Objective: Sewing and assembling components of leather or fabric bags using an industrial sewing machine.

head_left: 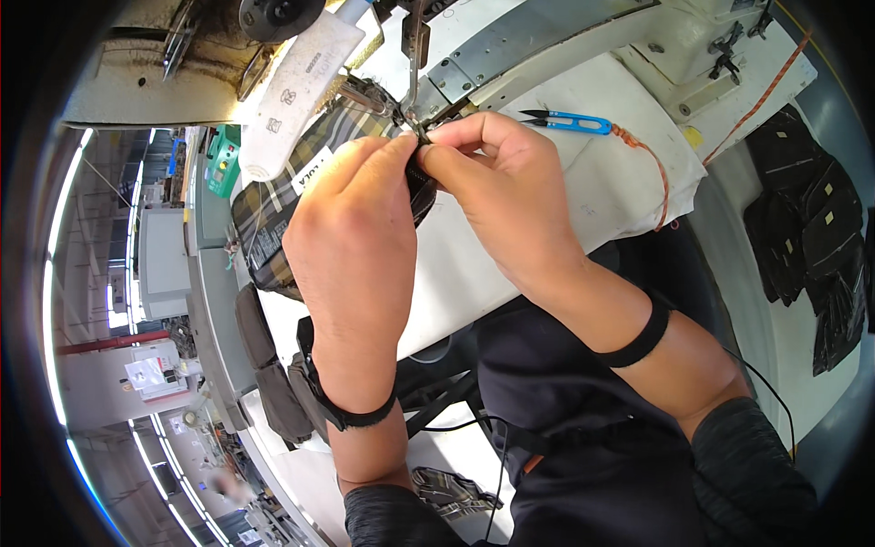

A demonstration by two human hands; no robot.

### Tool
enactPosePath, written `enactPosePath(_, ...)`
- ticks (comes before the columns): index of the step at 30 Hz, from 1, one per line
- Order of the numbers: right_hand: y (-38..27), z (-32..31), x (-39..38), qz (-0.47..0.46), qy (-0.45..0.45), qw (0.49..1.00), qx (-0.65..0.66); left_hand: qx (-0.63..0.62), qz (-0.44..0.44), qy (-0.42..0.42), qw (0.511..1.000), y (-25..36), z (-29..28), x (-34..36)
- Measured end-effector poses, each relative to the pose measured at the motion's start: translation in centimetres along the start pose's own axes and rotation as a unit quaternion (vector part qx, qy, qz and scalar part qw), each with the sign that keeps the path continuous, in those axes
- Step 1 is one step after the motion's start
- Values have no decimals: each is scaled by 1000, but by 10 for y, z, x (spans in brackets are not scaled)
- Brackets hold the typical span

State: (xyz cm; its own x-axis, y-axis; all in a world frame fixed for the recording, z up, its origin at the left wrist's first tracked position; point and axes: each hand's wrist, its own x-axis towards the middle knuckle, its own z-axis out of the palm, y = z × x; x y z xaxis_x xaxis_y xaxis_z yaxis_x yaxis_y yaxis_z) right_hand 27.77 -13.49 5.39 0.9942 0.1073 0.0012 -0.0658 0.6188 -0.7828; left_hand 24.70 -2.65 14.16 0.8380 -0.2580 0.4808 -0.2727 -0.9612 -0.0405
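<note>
Beside the sewing machine's needle area (412, 117), my two hands meet fingertip to fingertip. My left hand (351, 214) is closed, thumb and index finger pinching a dark fabric strip (421, 193). From the other side my right hand (519, 196) pinches the same strip, its other fingers curled. The strip hangs down between the hands; the bit under the fingertips is hidden. Plaid fabric (342, 128) in dark, tan and grey, with a white label (308, 171), lies left of my left hand and partly beneath it.
Blue thread snips (583, 123) on an orange cord lie right of my hands on the white work surface (583, 201). A white machine lamp or cover (296, 100) hangs at upper left. Dark fabric pieces are stacked (802, 210) at far right; more dark pieces (260, 337) hang at left.
</note>
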Motion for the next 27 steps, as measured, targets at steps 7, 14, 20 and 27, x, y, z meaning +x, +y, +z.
enactPosePath(7, 1, 1, 4, -37, 34, 999, -11, 77, -105, -48, 990, -3, -7, -4)
enactPosePath(14, 1, 9, 1, -6, 50, 999, -15, 135, 64, 16, 989, -32, -2, 5)
enactPosePath(20, 9, 13, -14, -107, 65, 982, -140, 65, 226, -11, 972, -68, -12, 23)
enactPosePath(27, -17, -19, -16, -25, -68, 984, -165, 17, 356, -18, 934, -71, -14, 33)
